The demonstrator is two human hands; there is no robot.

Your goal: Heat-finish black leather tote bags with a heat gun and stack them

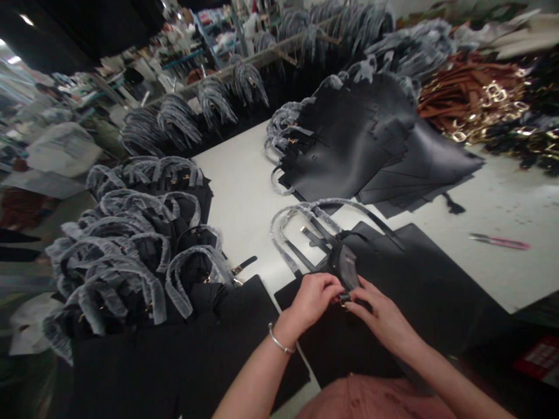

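My left hand and my right hand meet over a black bag panel at the front of the table. Between their fingertips is a black strap with a small gold-coloured fitting at its lower end. The fingers of both hands are pinched on this end, and the left fingers partly hide it. Just beyond them, handles wrapped in clear plastic arch up from the panels. A short strap with a buckle lies beside these handles.
Black panels with wrapped handles are heaped on the left. More black panels lie at the back, with brown straps and gold buckles behind right. Thread snips with a pink handle lie on the white table. Handles hang over a rail.
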